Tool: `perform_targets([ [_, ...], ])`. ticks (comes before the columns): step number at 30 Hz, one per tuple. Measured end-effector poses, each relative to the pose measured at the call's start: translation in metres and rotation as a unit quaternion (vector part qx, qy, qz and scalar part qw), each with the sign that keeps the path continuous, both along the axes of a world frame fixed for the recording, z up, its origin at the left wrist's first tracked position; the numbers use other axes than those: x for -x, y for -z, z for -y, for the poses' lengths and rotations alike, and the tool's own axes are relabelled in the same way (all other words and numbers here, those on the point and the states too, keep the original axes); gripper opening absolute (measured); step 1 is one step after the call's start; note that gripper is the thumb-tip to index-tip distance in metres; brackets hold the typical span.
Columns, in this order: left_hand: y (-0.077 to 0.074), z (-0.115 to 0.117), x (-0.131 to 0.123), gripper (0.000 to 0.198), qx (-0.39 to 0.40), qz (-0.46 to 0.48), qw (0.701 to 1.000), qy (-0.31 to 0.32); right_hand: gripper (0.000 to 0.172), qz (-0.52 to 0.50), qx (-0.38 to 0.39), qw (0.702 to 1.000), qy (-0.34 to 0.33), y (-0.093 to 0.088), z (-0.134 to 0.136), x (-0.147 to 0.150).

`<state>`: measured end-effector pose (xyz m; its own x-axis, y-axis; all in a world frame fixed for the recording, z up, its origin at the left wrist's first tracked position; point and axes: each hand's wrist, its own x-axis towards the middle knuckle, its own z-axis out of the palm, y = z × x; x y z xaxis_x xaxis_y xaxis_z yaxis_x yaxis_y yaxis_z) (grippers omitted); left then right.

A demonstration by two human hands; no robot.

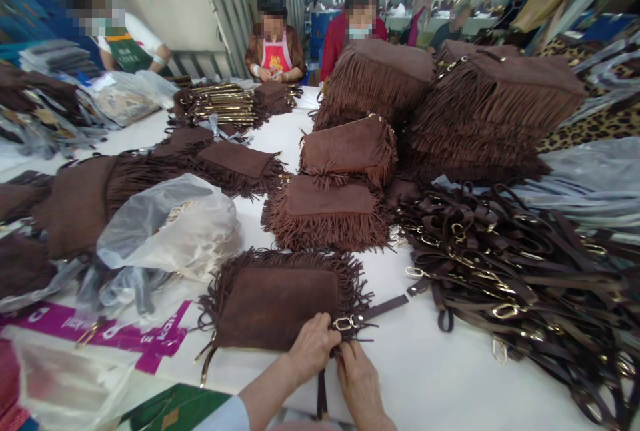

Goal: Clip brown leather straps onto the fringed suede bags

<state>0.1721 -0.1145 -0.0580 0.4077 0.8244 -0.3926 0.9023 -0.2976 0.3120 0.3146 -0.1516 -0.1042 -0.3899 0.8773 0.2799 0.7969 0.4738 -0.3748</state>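
Observation:
A brown fringed leather bag (pixel 280 304) lies flat on the white table right in front of me. At its lower right corner my left hand (pixel 313 344) is closed, fingertips bent beside a gold snap hook (pixel 345 323) on a dark leather strap (pixel 385 309). My right hand (pixel 359 377) is just right of it, with its fingers pinched at the same corner. The fingers cover what they grip, which looks like the strap's end. A narrow strap piece (pixel 323 394) hangs down between the hands. Another strap with a gold end (pixel 206 364) sticks out at the bag's left corner.
A heap of dark straps with gold hooks (pixel 480 284) spreads on the right. Fringed bags (pixel 330 197) lie ahead, with tall stacks (pixel 490 104) behind. A clear plastic bag (pixel 170 224) and purple tape (pixel 115 331) are on the left. Several people work across the table.

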Motion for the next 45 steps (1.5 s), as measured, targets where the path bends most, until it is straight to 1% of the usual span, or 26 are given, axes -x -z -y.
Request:
perform_targets([
  [3,0.001,0.006,-0.004,0.025,-0.007,-0.006,1.000,0.010,0.028,0.017,-0.038,0.999,0.002,0.012,-0.003,0.003],
  [5,0.001,0.011,-0.005,0.023,-0.015,-0.003,1.000,0.015,0.031,0.031,-0.063,0.998,0.002,0.014,-0.003,0.004],
  [8,0.001,0.016,-0.005,0.024,-0.025,0.004,0.999,0.038,0.034,0.045,-0.081,0.996,0.001,0.006,-0.003,0.002],
  [10,0.003,0.018,-0.006,0.027,-0.026,-0.003,0.999,0.046,0.032,0.052,-0.078,0.996,0.001,-0.004,-0.012,-0.009],
  [12,0.007,0.017,-0.007,0.027,-0.018,-0.014,0.999,0.037,0.027,0.066,-0.077,0.995,0.021,-0.015,-0.033,-0.029],
  [14,0.010,0.017,-0.009,0.026,-0.008,-0.019,1.000,0.020,0.022,0.090,-0.091,0.988,0.083,-0.026,-0.066,-0.057],
  [16,0.012,0.016,-0.009,0.027,0.005,-0.013,1.000,0.004,0.022,0.124,-0.094,0.977,0.145,-0.035,-0.103,-0.085],
  [17,0.011,0.016,-0.008,0.027,0.013,-0.006,1.000,-0.003,0.024,0.142,-0.090,0.972,0.164,-0.037,-0.120,-0.096],
  [20,0.005,0.016,-0.004,0.028,0.041,0.039,0.998,-0.031,0.023,0.182,-0.072,0.965,0.173,-0.040,-0.158,-0.119],
  [23,-0.005,0.014,0.000,0.022,0.066,0.105,0.989,-0.078,0.015,0.203,-0.056,0.965,0.155,-0.037,-0.172,-0.128],
  [26,-0.017,0.008,-0.001,0.011,0.074,0.171,0.972,-0.143,0.018,0.195,-0.053,0.972,0.121,-0.033,-0.166,-0.132],
  [28,-0.025,0.001,-0.007,0.013,0.061,0.224,0.952,-0.200,0.021,0.173,-0.059,0.979,0.087,-0.034,-0.153,-0.132],
  [29,-0.028,-0.003,-0.012,0.015,0.066,0.261,0.933,-0.238,0.023,0.159,-0.063,0.983,0.071,-0.035,-0.145,-0.130],
  [30,-0.032,-0.008,-0.016,0.016,0.084,0.302,0.908,-0.279,0.025,0.142,-0.067,0.986,0.054,-0.038,-0.135,-0.127],
  [32,-0.037,-0.018,-0.027,0.022,0.151,0.377,0.847,-0.342,0.029,0.107,-0.071,0.992,0.014,-0.044,-0.113,-0.117],
  [33,-0.040,-0.023,-0.032,0.026,0.188,0.402,0.821,-0.360,0.029,0.085,-0.064,0.994,-0.009,-0.049,-0.101,-0.109],
  [34,-0.042,-0.027,-0.037,0.030,0.219,0.418,0.801,-0.368,0.027,0.058,-0.044,0.997,-0.028,-0.054,-0.090,-0.100],
  [35,-0.044,-0.030,-0.041,0.034,0.240,0.427,0.791,-0.367,0.023,0.028,-0.007,0.999,-0.040,-0.059,-0.080,-0.091],
  [36,-0.046,-0.032,-0.044,0.035,0.253,0.434,0.786,-0.361,0.020,-0.027,0.064,0.997,-0.041,-0.064,-0.071,-0.081],
  [37,-0.048,-0.033,-0.047,0.034,0.263,0.441,0.780,-0.357,0.018,-0.080,0.151,0.985,-0.035,-0.069,-0.064,-0.071],
  [38,-0.050,-0.033,-0.049,0.031,0.270,0.446,0.776,-0.354,0.017,-0.128,0.236,0.963,-0.028,-0.074,-0.058,-0.062],
  [39,-0.051,-0.032,-0.049,0.027,0.274,0.449,0.774,-0.352,0.017,-0.172,0.309,0.935,-0.019,-0.078,-0.053,-0.054],
  [40,-0.052,-0.031,-0.049,0.023,0.277,0.452,0.772,-0.351,0.020,-0.203,0.361,0.910,-0.011,-0.080,-0.050,-0.047],
  [41,-0.053,-0.030,-0.048,0.020,0.280,0.454,0.770,-0.351,0.025,-0.224,0.397,0.890,-0.003,-0.082,-0.048,-0.042],
  [43,-0.053,-0.027,-0.045,0.017,0.286,0.457,0.763,-0.356,0.035,-0.251,0.436,0.864,0.005,-0.084,-0.046,-0.036],
  [45,-0.052,-0.025,-0.041,0.019,0.295,0.455,0.752,-0.374,0.034,-0.252,0.446,0.859,0.002,-0.084,-0.043,-0.034],
])
